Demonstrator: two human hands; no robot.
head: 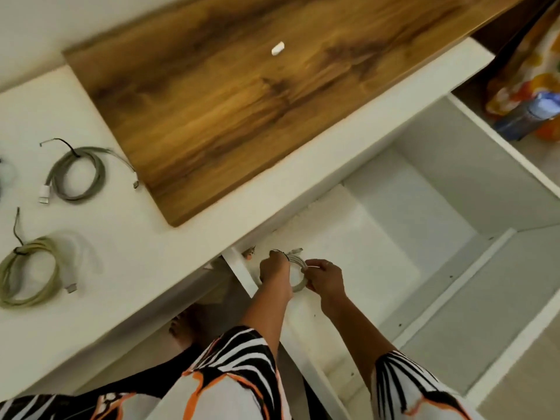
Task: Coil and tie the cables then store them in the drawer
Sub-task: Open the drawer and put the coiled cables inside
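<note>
While both hands reach down over the open drawer (439, 183), the head view shows a small white coiled cable (296, 275) held between them, low over the near left corner of the drawer's pale floor. The left hand (274, 272) curls its fingers round the left side of the loop, and the right hand (325, 278) pinches the loop's right edge between thumb and fingertips; holding it from both sides likely keeps the turns from springing apart as it is set down. Whether the coil already touches the drawer floor I cannot tell, since the hands hide its underside. A dark tie seems to sit at the top of the loop, beside the left fingers, though blur makes this uncertain. Up on the white counter (127, 237), well apart from the drawer, two more coils wait: a grey coiled cable (77, 174) with a dark tie and a white plug, and nearer the person a greenish coiled cable (28, 272), also bound with a dark tie. Both look ready for storing, so the task seems roughly a third through its storing step. A wooden board (242, 95) lies on the counter with a small white piece (278, 49) on it. Patterned sleeves (242, 374) cover the upper arms, and bottles (527, 116) stand at the far right.
</note>
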